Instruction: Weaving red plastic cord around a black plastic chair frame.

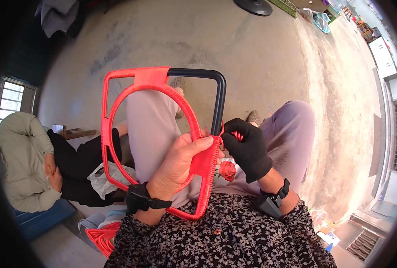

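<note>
A rounded square frame (151, 77) with a ring inside it is held up over my lap. Red strip is wound tightly round most of it; its upper right corner shows bare black tube (221, 96). My left hand (171, 163), bare, grips the frame's right side, thumb pressed on the red wrapping just below the bare tube. Beside that spot, my right hand (250, 149) in a black glove is closed round a small bundle of red strip (238, 136). A loop of the strip runs from the bundle to the tube.
At the left another person (26, 163) sits with hands together. Next to my left hip lie more red-wrapped pieces (104, 239). A white plastic bag (111, 178) is near the person's legs. A red rose-like shape (227, 170) shows below my hands. A round black base (254, 6) stands far ahead.
</note>
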{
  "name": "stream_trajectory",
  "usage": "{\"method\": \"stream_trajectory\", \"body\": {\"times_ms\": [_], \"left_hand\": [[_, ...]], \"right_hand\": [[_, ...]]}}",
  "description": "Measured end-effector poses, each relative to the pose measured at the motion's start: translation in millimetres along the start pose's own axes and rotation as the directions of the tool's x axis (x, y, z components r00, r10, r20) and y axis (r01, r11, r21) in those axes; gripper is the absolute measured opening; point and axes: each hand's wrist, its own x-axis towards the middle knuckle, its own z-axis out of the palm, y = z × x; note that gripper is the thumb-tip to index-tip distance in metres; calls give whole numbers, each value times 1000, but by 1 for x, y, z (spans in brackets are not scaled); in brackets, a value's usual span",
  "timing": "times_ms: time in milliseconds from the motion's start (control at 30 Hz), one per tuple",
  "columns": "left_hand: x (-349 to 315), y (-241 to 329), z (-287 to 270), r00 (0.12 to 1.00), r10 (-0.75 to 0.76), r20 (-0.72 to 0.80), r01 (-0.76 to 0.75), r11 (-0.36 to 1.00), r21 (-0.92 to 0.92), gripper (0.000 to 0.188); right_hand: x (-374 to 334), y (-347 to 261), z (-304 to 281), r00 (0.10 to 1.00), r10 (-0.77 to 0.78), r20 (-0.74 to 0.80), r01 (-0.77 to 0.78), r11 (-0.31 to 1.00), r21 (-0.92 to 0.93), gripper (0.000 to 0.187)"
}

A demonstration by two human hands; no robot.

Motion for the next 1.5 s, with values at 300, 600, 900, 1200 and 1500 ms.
{"method": "stream_trajectory", "body": {"times_ms": [300, 600, 900, 1200, 1500], "left_hand": [[2, -14, -7, 998, 61, -2, -61, 996, 60, 10], [1, -8, -3, 999, 40, -11, -39, 992, 122, 24], [2, -12, -7, 994, 63, -88, -57, 996, 67, 20], [3, -20, -14, 984, 149, -100, -139, 985, 99, 14], [3, -18, -19, 985, 137, -100, -142, 989, -36, 13]], "right_hand": [[8, 13, 5, 998, -10, -70, -1, 989, -148, 5], [14, 3, -13, 877, 438, 198, -463, 880, 106, 15], [12, -3, -16, 859, 448, 249, -503, 832, 236, 20], [5, -5, -10, 869, 429, 246, -479, 854, 204, 16], [5, -4, -8, 903, 377, 209, -409, 902, 141, 14]]}}
